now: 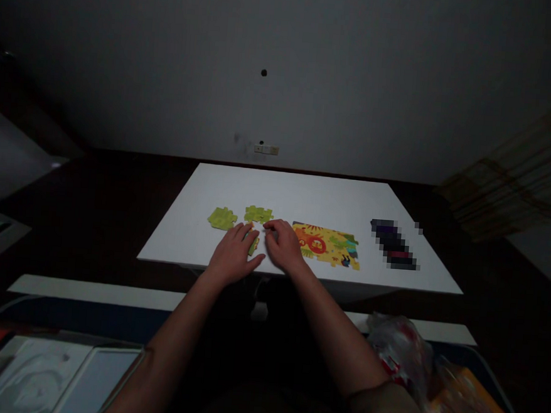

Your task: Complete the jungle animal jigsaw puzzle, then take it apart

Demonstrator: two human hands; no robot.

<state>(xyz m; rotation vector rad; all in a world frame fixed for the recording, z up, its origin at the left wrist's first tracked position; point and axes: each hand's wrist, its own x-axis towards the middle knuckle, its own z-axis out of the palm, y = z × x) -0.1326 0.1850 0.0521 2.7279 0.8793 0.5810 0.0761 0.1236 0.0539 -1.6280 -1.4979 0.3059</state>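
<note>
My left hand (235, 252) lies over the white table with its fingers stretched out and the thumb apart. Beside and partly under its fingers is a small green jigsaw piece (254, 246). My right hand (283, 243) is curled, fingertips and thumb close together near that piece; whatever they pinch is hidden. A joined section of yellow and orange jigsaw puzzle (332, 247), with a red round patch, lies just right of my right hand. Beyond my hands sits a cluster of green jigsaw pieces (258, 214), and another green cluster (222, 218) rests to the left.
The white table (286, 191) stands before a grey wall with a socket strip (266, 150). A dark pixelated object (393, 245) lies at the table's right. Nearer me are a plastic bag (400, 344) at right and a white box (32, 375) at left. A striped curtain (514, 173) hangs right.
</note>
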